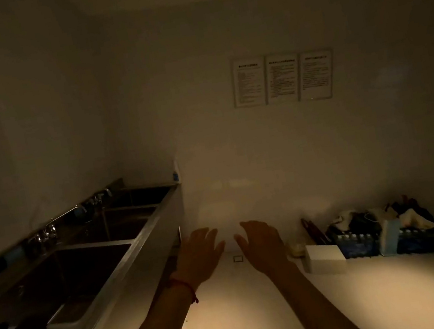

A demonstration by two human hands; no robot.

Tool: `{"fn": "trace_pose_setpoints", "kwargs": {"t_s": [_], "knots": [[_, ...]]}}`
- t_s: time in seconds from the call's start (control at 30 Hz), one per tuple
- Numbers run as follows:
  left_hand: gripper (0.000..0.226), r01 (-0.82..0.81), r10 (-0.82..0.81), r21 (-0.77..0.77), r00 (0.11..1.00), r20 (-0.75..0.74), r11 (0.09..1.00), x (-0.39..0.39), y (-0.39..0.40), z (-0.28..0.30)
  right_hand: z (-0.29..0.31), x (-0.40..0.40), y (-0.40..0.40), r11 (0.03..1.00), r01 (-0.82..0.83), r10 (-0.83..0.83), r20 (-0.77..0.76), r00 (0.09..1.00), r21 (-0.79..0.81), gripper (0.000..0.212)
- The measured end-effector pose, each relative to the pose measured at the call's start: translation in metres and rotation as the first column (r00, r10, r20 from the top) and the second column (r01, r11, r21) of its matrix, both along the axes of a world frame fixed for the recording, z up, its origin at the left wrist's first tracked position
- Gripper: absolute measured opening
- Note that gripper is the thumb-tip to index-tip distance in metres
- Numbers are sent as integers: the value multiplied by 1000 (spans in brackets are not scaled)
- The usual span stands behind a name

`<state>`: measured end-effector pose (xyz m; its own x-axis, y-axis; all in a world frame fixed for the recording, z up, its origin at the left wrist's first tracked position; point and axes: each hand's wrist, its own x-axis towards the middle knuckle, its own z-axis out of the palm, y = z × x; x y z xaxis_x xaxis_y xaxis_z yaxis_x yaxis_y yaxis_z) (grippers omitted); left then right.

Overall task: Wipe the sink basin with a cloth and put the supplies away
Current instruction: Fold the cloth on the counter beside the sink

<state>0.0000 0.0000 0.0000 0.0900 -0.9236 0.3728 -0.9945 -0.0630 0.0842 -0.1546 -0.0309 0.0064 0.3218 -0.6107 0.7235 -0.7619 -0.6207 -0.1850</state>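
Dim room, low light. Both arms reach forward over the pale floor. Left hand [199, 256] open, fingers spread and relaxed, holding nothing; red string around its wrist. Right hand [260, 243] same: fingers loose, slightly curved, empty. Hands near each other, not touching.

Steel bench [129, 268] runs along the left wall with three sink basins in a row: near basin [65, 276], middle basin [111, 228], far basin [141, 197]. Taps [48, 229] behind them. Dark item on the bench's near end, can't tell if it's the cloth.

Right, against the wall: white box [326, 256], pile of bags and bottle packs [379, 232]. Three notices [283, 78] on the wall.
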Motion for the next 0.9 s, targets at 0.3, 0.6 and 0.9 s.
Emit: {"fn": "trace_pose_setpoints", "kwargs": {"t_s": [0.3,0.6,0.9], "knots": [[51,-19,19,14,1000,11,1000,46,-59,4,-5,48,-70,1000,1,0,-42,999,23,37],[44,-1,1,10,1000,27,1000,105,-101,5,-4,111,-120,998,-53,54,-65,996,15,35],[54,-101,101,-1,994,34,995,154,-127,-7,-15,172,-169,964,-214,228,-72,971,160,37]]}}
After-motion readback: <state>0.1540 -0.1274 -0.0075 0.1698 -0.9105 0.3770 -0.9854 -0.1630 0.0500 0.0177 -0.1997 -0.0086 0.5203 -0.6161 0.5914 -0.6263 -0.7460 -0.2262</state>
